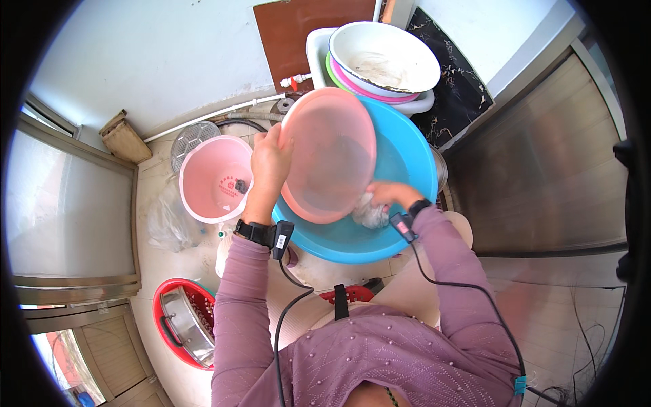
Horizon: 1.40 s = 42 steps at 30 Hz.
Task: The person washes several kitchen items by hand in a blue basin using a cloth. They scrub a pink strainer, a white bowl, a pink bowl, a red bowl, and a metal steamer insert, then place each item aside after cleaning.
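My left hand (272, 163) grips the left rim of a pale pink plastic basin (328, 157), which is tilted over a large blue plastic tub (351, 254). Cloudy liquid shows inside the blue tub. At the lower right of the pink basin, my right hand (389, 196) is closed on a crumpled whitish cloth or plastic wad (370, 212), close to the basin's outer side. The fingers of this hand are slightly blurred. Just left of my left wrist stands a smaller pink basin (196, 178) with a small dark grey scrubber or lump (240, 186) in it.
Stacked basins, an enamel one (386, 56) on top, sit at the back. A clear plastic bag (173, 219) and a round drain cover (196, 142) lie on the floor at left. A red basin (160, 310) holds a steel pot (188, 325). A metal-framed panel (539, 157) stands at right.
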Available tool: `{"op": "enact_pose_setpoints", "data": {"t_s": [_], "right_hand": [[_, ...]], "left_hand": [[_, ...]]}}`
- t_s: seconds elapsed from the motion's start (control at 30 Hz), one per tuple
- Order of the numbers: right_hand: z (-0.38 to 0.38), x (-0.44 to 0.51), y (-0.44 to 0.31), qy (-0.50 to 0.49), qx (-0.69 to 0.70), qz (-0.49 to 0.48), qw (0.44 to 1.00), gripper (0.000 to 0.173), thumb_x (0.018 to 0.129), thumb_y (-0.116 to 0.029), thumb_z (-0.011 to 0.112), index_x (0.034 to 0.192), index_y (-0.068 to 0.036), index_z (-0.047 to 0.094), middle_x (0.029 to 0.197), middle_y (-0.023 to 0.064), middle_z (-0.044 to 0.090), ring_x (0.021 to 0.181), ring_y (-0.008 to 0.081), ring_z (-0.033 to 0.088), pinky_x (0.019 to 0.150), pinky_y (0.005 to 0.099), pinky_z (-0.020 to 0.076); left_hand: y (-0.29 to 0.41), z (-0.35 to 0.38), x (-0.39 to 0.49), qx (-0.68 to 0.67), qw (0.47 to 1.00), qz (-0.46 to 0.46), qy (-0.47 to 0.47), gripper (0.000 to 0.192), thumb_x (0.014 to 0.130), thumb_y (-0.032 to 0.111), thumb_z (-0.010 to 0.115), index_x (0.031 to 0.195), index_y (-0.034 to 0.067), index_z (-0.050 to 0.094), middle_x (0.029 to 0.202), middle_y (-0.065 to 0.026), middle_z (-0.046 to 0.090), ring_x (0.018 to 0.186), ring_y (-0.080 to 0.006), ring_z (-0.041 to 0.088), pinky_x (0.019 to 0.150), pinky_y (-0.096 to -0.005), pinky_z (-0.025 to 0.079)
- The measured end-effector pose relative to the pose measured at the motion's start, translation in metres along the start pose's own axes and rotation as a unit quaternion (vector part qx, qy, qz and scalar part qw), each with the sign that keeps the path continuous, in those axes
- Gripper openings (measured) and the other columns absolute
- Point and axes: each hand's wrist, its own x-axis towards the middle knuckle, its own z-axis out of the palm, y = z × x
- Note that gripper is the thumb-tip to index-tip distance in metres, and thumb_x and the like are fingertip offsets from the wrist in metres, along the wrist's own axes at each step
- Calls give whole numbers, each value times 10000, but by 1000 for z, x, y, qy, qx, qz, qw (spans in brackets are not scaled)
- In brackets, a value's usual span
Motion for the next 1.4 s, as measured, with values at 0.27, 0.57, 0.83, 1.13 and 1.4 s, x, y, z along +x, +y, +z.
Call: {"op": "enact_pose_setpoints", "data": {"t_s": [0.27,0.57,0.83,1.13,1.4], "right_hand": [[-29,-44,-59,126,522,-240,809,294,857,-111,585,1144,-53,579,1046,57,644,909,155,640,765,303,528],[23,13,-46,274,-79,-5,958,691,794,-307,694,1348,-16,401,1177,220,605,1086,373,591,913,430,477],[34,86,5,267,-14,93,959,523,824,-184,611,1298,-20,462,1193,234,576,1011,378,613,849,480,496],[-26,116,-49,448,448,-74,770,354,779,-27,556,1127,24,514,919,204,617,794,319,610,708,405,494],[33,56,-148,523,31,-433,734,336,737,11,617,1051,-69,529,1057,159,521,983,398,550,831,451,474]], "left_hand": [[-37,37,-4,-219,972,-60,-54,366,925,262,591,1209,31,587,967,-203,646,891,-306,633,792,-381,488],[-32,28,0,-155,976,-143,-52,353,939,282,547,1240,103,591,937,-184,676,835,-295,644,767,-381,491],[-17,26,-5,-201,970,-108,-82,325,940,250,529,1217,100,611,1060,-187,665,975,-325,642,848,-382,486],[-27,38,-6,-215,964,-107,-111,343,937,238,555,1208,37,614,962,-194,679,870,-266,651,788,-349,491],[-39,54,-3,-333,928,-131,-107,313,965,182,503,1161,-35,618,1024,-149,666,931,-211,615,827,-304,475]]}}
